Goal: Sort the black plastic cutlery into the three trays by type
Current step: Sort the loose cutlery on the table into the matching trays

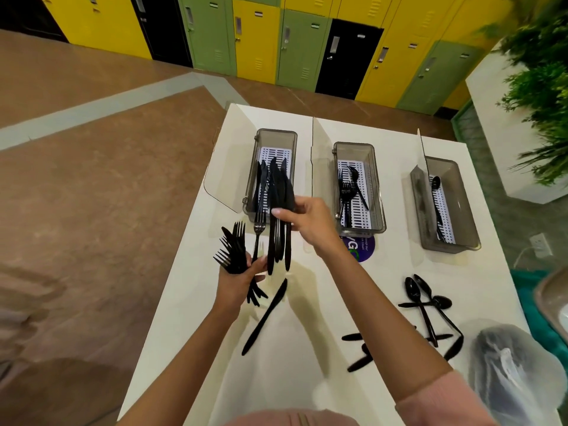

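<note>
Three grey trays stand in a row on the white table [307, 364]. My right hand [310, 222] grips a bunch of black knives [278, 241] over the near end of the left tray [290, 139], which holds more knives. My left hand [238, 279] is shut on a fan of black forks [232, 247], just left of the knives. The middle tray [376, 186] holds forks and a spoon. One spoon lies in the right tray [461, 210]. A single knife [266, 316] lies on the table between my arms. Several loose spoons [425, 302] lie at the right.
A clear plastic bag [516, 373] with more black cutlery sits at the table's near right corner. A purple round sticker [364, 249] lies in front of the middle tray. Each tray has an open clear lid. Lockers line the far wall; plants stand at the right.
</note>
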